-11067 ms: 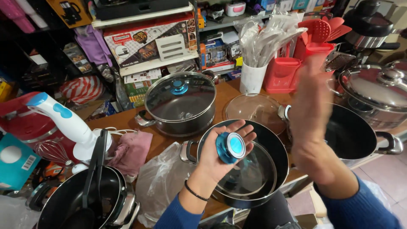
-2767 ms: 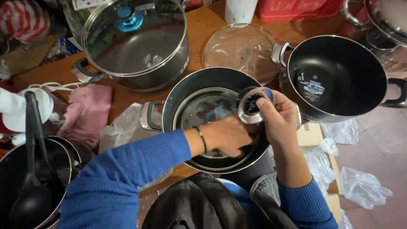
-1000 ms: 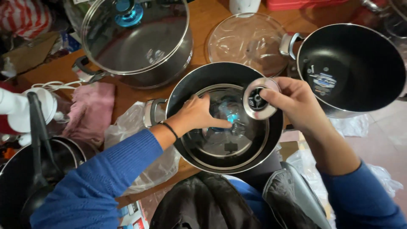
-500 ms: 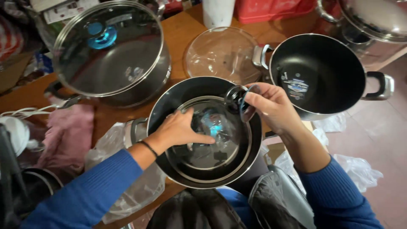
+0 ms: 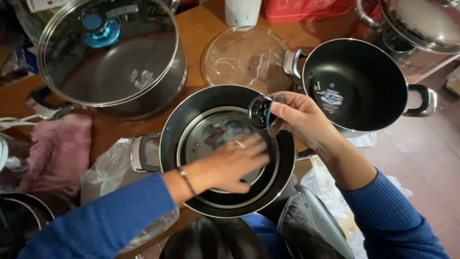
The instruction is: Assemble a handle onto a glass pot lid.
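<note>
Flanking the middle pot (image 5: 167, 144), a lidded pot (image 5: 110, 62) and an open pot (image 5: 357, 84).

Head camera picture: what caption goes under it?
Left hand presses glass lid inside black pot; right hand holds round knob.

black pot (image 5: 287, 158), pink cloth (image 5: 60, 148), blue lid knob (image 5: 99, 29)

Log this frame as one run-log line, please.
left hand: inside black pot, on glass lid | right hand: holds round knob over pot rim | neighbours: lidded pot, empty pot
</note>
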